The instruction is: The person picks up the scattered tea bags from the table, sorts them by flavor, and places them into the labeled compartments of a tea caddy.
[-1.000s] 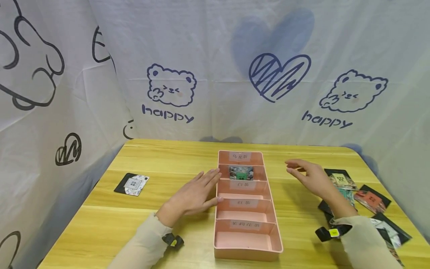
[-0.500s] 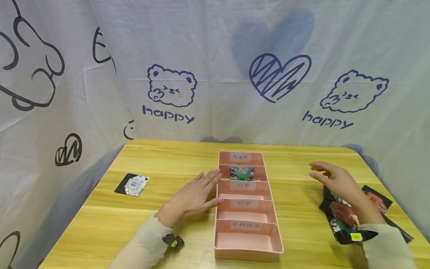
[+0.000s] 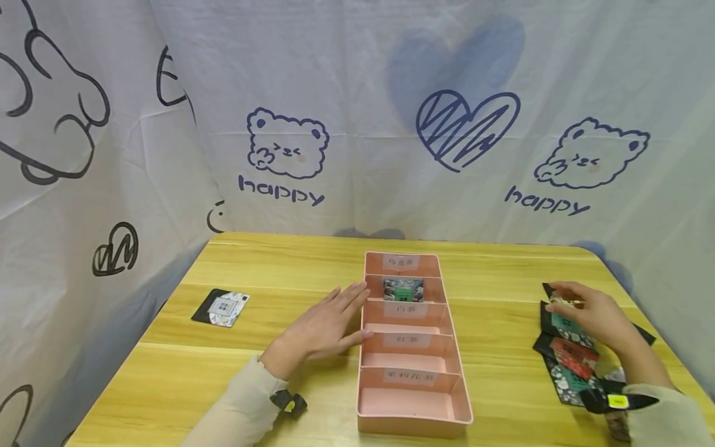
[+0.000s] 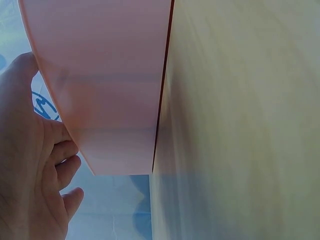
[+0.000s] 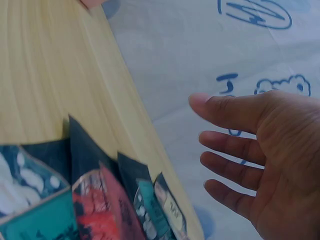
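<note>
A long pink divided box stands on the table, with paper labels on its compartment walls. One tea sachet with a green label lies in the second compartment from the far end. My left hand rests its extended fingers along the box's left rim; in the left wrist view its fingertips touch that edge. At the right, my right hand hovers over a cluster of tea sachets, partly hiding them. The right wrist view shows nothing between its loosely bent fingers, which are apart from the sachets.
A single black-and-white sachet lies on the left part of the wooden table. A white cloth with drawn bears and hearts hangs behind and beside the table. Each wrist wears a black strap.
My right hand has moved right and slightly down, from beside the box to above the sachets. The left hand stays at the box's rim.
</note>
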Motion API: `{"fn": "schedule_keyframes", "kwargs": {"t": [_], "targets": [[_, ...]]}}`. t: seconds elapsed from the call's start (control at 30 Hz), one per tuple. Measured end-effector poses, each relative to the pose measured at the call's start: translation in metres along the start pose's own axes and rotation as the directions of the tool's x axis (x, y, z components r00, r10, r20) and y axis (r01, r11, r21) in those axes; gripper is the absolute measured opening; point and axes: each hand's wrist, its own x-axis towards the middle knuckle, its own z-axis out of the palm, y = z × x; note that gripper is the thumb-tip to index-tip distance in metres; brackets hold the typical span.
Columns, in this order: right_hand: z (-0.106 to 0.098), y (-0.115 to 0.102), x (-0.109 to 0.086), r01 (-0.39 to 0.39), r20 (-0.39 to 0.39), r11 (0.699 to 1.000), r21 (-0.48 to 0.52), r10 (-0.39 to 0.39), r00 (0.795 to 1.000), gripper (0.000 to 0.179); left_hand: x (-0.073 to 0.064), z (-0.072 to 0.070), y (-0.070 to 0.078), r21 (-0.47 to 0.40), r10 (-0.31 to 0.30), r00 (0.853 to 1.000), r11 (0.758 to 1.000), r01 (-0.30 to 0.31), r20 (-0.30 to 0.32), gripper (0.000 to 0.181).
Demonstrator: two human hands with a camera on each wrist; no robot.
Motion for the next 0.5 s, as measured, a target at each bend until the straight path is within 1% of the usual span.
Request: {"fn": "schedule_keyframes", "kwargs": {"t": [0.1, 0.27, 0.37, 0.5], "targets": [[0.001, 0.009, -0.002, -0.032, 0.023, 0.999, 0.003, 0.031, 0.999, 0.07, 0.0, 0.0, 0.0, 0.001, 0.002, 1.0, 1.0, -0.002, 0.001, 0.084], [0.003, 0.023, -0.005, -0.116, 0.064, 0.993, 0.015, 0.115, 0.991, 0.079, 0.0, 0.0, 0.0, 0.002, 0.007, 1.0, 1.0, -0.007, -0.009, 0.083], [0.003, 0.03, -0.006, -0.158, 0.061, 0.987, 0.0, 0.157, 0.986, 0.084, 0.0, 0.0, 0.0, 0.004, 0.002, 1.0, 1.0, -0.002, -0.009, 0.083], [0.004, 0.038, -0.005, -0.199, 0.038, 0.98, -0.018, 0.2, 0.979, 0.089, -0.001, 0.0, 0.0, 0.002, -0.004, 1.0, 1.0, 0.004, -0.008, 0.083]]}}
